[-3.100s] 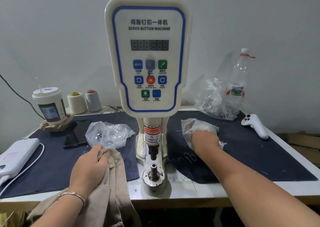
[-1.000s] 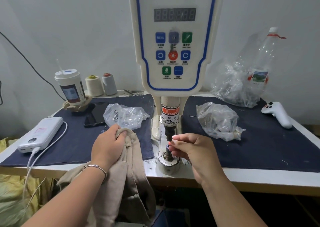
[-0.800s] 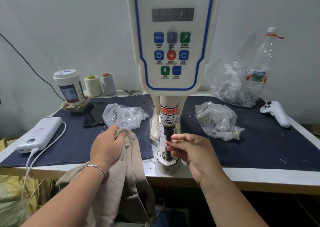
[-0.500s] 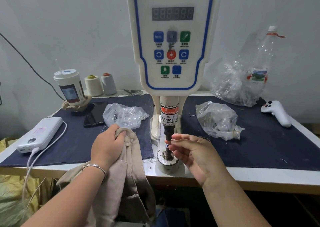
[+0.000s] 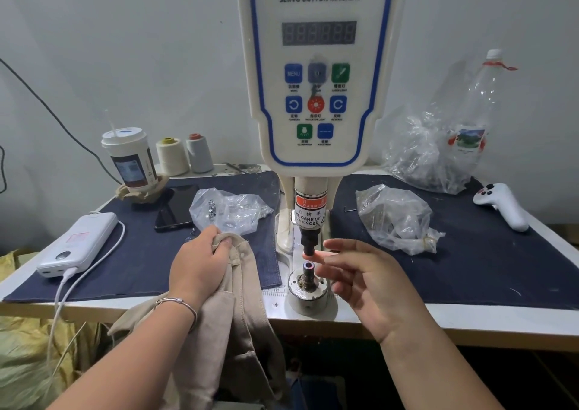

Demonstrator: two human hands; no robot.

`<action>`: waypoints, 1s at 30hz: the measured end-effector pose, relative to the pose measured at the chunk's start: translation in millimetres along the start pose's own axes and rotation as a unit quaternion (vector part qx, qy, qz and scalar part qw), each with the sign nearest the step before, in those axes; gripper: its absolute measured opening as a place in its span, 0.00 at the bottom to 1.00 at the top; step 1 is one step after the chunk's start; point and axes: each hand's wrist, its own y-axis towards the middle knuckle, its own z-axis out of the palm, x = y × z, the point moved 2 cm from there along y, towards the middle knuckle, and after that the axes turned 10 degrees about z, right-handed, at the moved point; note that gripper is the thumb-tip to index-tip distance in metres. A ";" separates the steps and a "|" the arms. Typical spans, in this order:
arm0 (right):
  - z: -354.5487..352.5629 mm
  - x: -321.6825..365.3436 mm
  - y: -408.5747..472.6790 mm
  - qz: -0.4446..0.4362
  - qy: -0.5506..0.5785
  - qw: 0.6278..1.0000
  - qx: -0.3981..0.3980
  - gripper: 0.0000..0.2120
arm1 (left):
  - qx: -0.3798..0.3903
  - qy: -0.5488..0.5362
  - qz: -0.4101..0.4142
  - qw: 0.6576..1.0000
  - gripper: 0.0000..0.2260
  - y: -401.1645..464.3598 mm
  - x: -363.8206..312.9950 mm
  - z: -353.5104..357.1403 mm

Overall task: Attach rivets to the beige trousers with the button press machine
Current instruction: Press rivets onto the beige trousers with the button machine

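Beige trousers [image 5: 232,309] hang off the table edge, bunched in the gripping left hand [image 5: 200,265], not yet under the press [image 5: 316,74]. Right hand [image 5: 360,281] hovers loose-fingered, holding nothing, beside the lower die [image 5: 308,268] (apparently loaded); every pressing seemingly remains.

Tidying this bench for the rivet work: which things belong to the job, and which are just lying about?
For the job: press machine, beige trousers, left bag of rivets, right bag.

Lying about: drink cup, thread spools, phone, power bank, bottle, white controller.
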 end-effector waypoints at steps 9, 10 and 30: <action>83.6 -50.0 -10.0 -0.252 -0.299 0.920 -0.037 0.10 | 0.014 -0.070 -0.043 0.997 0.11 2.7 7.4 -3.8; 101.8 -45.2 2.3 -0.284 -0.325 0.901 -0.037 0.10 | 0.015 -0.081 -0.049 0.995 0.12 2.9 7.5 -4.5; 215.2 -28.8 224.0 -0.105 -0.727 0.668 -0.118 0.10 | -0.022 -0.146 -0.032 0.989 0.08 6.1 15.2 5.2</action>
